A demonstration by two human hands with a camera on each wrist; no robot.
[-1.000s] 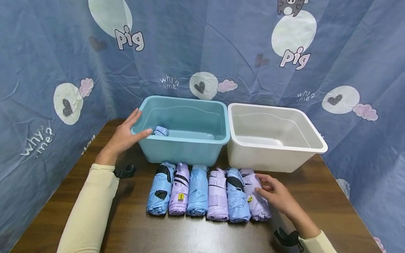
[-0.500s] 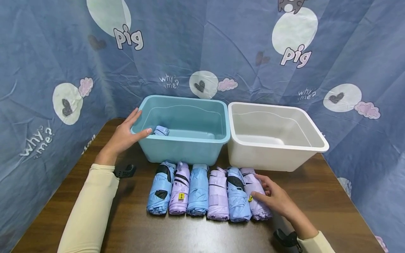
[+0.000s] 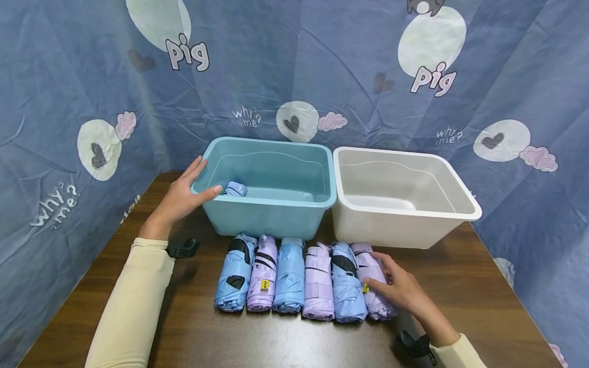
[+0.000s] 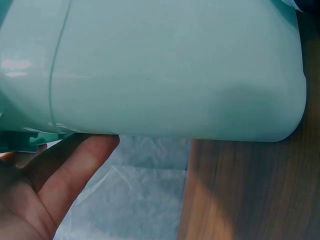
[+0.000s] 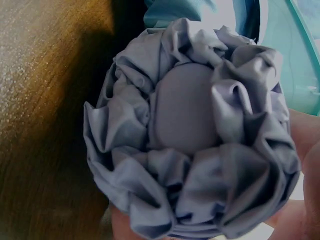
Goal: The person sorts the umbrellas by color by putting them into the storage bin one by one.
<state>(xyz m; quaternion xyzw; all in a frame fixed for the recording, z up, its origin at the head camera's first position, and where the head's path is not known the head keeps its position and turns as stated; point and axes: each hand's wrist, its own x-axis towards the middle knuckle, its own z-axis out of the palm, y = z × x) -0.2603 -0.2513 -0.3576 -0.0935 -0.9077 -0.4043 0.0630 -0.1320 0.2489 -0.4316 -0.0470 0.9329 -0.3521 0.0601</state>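
My left hand (image 3: 177,202) rests against the near left corner of a teal plastic bin (image 3: 267,220), thumb at the front rim and straight fingers along the left side. In the left wrist view a finger (image 4: 80,165) touches the bin's outer wall (image 4: 165,70). My right hand (image 3: 400,286) holds the rightmost purple folded umbrella (image 3: 379,301), thumb on top beside a yellow tag and fingers at its far right side. The right wrist view faces the umbrella's gathered end (image 5: 185,107), with parts of the fingers behind it.
More rolled umbrellas lie side by side: blue (image 3: 348,301), purple (image 3: 318,291), blue (image 3: 289,286), purple (image 3: 259,301) and blue (image 3: 230,291). A blue umbrella (image 3: 235,189) sits inside the teal bin. A white bin (image 3: 386,230) stands to its right on the wooden table (image 3: 221,342), before a patterned curtain (image 3: 349,66).
My right thumb has moved left and down onto the rightmost purple umbrella, and the hand has closed around it. The left hand keeps its place on the teal bin.
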